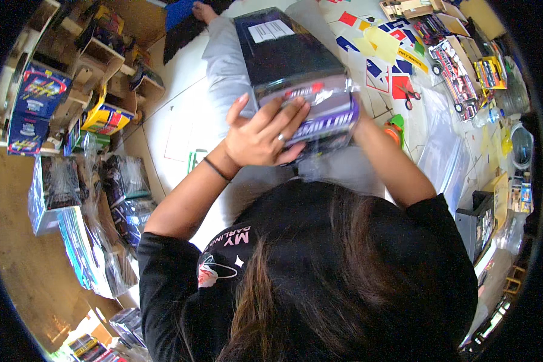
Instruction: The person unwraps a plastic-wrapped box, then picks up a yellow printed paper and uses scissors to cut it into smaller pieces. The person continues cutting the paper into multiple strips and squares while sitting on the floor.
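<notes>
A long black box [286, 57] wrapped in shiny clear plastic rests over my lap and legs, with a white label [270, 31] on its upper side. Its near end has a purple band with white lettering, and the plastic there is crumpled. My left hand [262, 133] lies over this near end, its fingers across the wrap and the thumb lower down, one finger lifted away. A ring and a dark wristband show on it. My right hand [357, 114] is at the box's right side, mostly hidden behind it, so its fingers do not show.
Scissors [408, 95] with dark handles lie on the white tiled floor beside colourful paper pieces [380, 45]. A toy truck [455, 78] and clear plastic sheets [443, 139] are at the right. Wooden shelving [102, 51] with boxes and several wrapped packages [54, 187] stand at the left.
</notes>
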